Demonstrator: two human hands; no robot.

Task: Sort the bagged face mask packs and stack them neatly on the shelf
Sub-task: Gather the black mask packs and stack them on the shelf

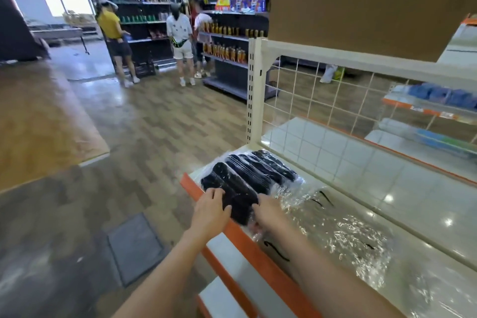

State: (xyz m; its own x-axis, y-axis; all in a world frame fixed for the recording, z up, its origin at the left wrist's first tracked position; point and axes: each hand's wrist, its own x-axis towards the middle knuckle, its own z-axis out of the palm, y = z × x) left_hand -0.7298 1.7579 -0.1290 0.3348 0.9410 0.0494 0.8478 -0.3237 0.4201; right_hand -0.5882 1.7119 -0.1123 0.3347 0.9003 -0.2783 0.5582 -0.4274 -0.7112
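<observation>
Both forearms reach in from bottom of frame to the shelf (361,188), a glossy white deck w/ orange front lip. Left hand (210,210) sits at the lip, fingers lightly curled over near-left edge of the front mask pack (237,199); grip looks like resting/pressing rather than a full wrap. Right hand (268,210) is on the pack's near-right side, fingers bent onto its clear wrap; can't tell if pinching or just pressing. Pack is black masks in clear bag, lying flat at shelf's left front corner, slightly over the lip. Just behind it, touching, a row of more black packs (263,168) side by side. To the right, empty-looking crinkled clear bags (356,237) on the deck. Behind: white wire grid back panel (322,90), brown board (374,2) above. Far bkgd: three people (178,31) at dark store shelving (232,41).
</observation>
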